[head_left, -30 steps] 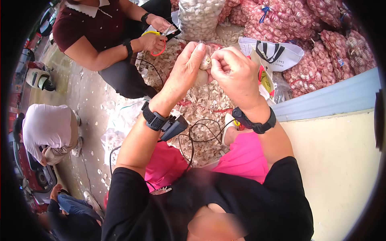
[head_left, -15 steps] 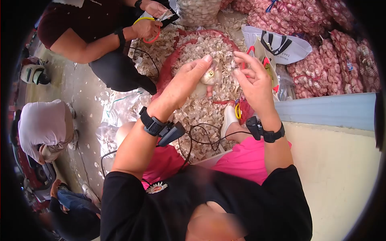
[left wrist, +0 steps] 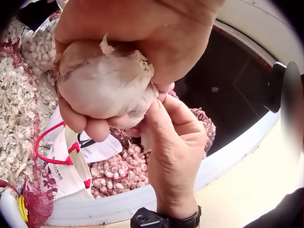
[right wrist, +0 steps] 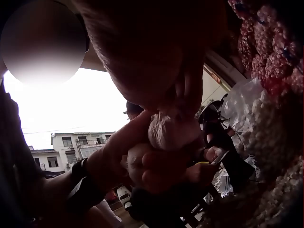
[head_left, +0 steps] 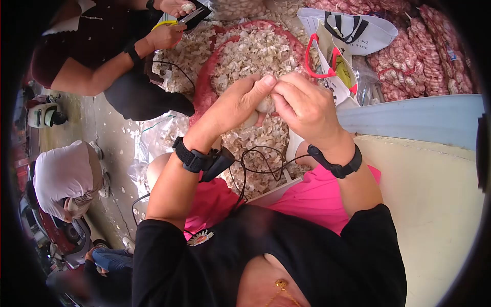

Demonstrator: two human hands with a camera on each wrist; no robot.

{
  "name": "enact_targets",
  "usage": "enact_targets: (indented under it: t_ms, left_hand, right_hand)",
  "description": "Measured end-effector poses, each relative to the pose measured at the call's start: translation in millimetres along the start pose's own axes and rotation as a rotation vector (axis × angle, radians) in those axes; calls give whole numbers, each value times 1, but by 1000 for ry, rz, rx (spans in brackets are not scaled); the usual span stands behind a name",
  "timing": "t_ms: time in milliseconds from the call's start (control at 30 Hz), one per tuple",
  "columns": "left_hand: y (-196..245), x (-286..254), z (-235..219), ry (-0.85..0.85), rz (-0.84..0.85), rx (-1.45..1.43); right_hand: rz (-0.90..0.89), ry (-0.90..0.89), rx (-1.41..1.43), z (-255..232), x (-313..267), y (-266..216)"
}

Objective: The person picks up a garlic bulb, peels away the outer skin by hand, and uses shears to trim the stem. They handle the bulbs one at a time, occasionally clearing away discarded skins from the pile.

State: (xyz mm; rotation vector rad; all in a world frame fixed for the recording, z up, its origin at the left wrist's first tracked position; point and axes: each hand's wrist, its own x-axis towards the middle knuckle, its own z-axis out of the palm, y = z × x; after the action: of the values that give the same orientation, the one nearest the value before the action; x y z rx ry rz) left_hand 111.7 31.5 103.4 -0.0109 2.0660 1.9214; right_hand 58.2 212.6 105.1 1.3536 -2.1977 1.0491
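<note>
Two garlic bulbs sit in my left hand (head_left: 236, 105), whose fingers curl round them. In the left wrist view the larger pale bulb (left wrist: 102, 88) shows loose papery skin on top and a cut, rough end. My right hand (head_left: 307, 105) is right against the left one, thumb and forefinger pinching the thin skin (left wrist: 151, 97) at the edge of a bulb. From the right wrist view, one garlic bulb (right wrist: 167, 130) with wrinkled skin shows above a second bulb (right wrist: 137, 164), partly covered by the left fingers.
Garlic peelings (head_left: 255, 51) lie heaped on red netting (head_left: 207, 84). A white tote bag (head_left: 358, 36) and net sacks of garlic (head_left: 404, 66) stand right. At upper left a person holds yellow-handled scissors (head_left: 169, 23). A black cable (head_left: 245, 166) loops across my lap.
My right hand moved off the bulb with fingers spread, then came back to pinch its skin. My left hand kept its hold. The other person's hands shifted toward the upper left.
</note>
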Motion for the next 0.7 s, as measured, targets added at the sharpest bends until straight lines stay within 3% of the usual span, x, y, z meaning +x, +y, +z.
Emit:
enact_targets:
  t_ms: [67, 167, 233, 367, 433, 467, 533, 700]
  left_hand:
    - [-2, 2, 0, -37, 75, -54]
    - [-1, 5, 2, -18, 35, -88]
    - [5, 5, 3, -6, 5, -110]
    - [7, 8, 3, 31, 98, -61]
    - [9, 9, 2, -12, 76, -114]
    - [9, 8, 4, -16, 77, -111]
    - [11, 6, 6, 32, 61, -254]
    - [1, 9, 1, 56, 103, -350]
  right_hand:
    - [-9, 30, -51, -1, -1, 2]
    - [108, 14, 119, -3, 1, 6]
    - [206, 113, 164, 2, -1, 9]
    - [313, 143, 299, 2, -3, 10]
    - [498, 127, 492, 4, -6, 11]
    - [498, 132, 490, 2, -6, 10]
    - [750, 145, 864, -5, -1, 7]
    - [817, 215, 932, -14, 5, 18]
